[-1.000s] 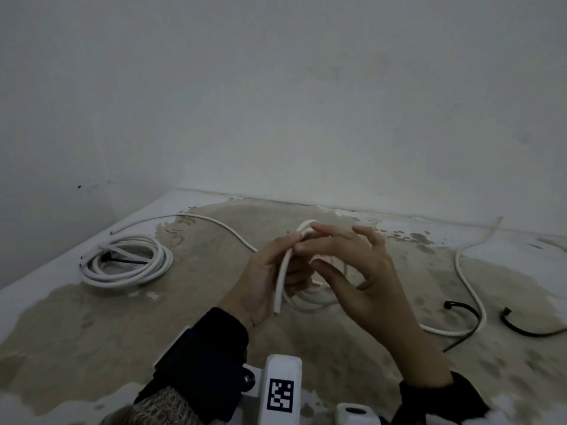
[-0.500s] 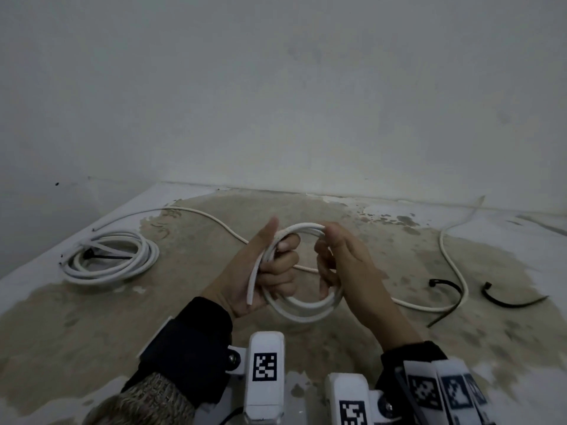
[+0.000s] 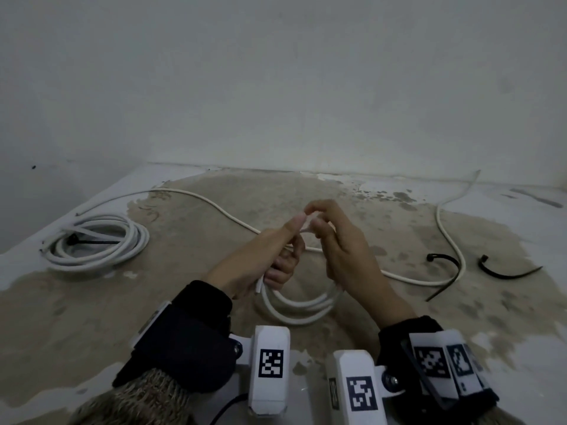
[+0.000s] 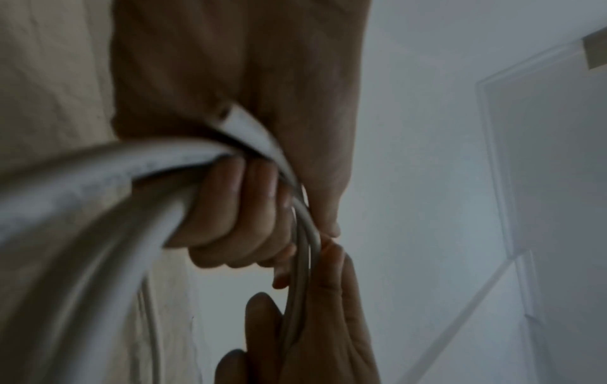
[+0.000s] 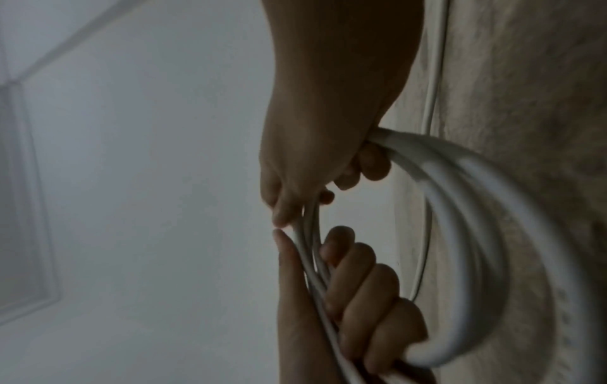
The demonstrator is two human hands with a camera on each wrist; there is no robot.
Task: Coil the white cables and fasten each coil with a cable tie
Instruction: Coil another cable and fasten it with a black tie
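A half-wound white cable coil [image 3: 300,308] hangs between my two hands above the table. My left hand [image 3: 288,250] grips the coil's left side, fingers curled round the strands [image 4: 236,207], and the cut cable end [image 3: 259,289] sticks out below the palm. My right hand [image 3: 319,228] pinches the strands at the coil's top [image 5: 295,207], fingertip to fingertip with the left thumb. The uncoiled cable [image 3: 445,240] trails off right and back. A finished coil [image 3: 95,243] with a black tie lies at the left. Two loose black cable ties [image 3: 445,262] [image 3: 503,271] lie at the right.
Another white cable run [image 3: 184,194] curves across the back left of the stained table [image 3: 92,317]. A pale wall [image 3: 276,87] stands close behind the table. Wrist camera mounts with printed markers [image 3: 270,363] sit at the near edge.
My right hand has shifted from the coil's right side up to its top, beside the left thumb. The left hand kept its grip and both hands rose a little.
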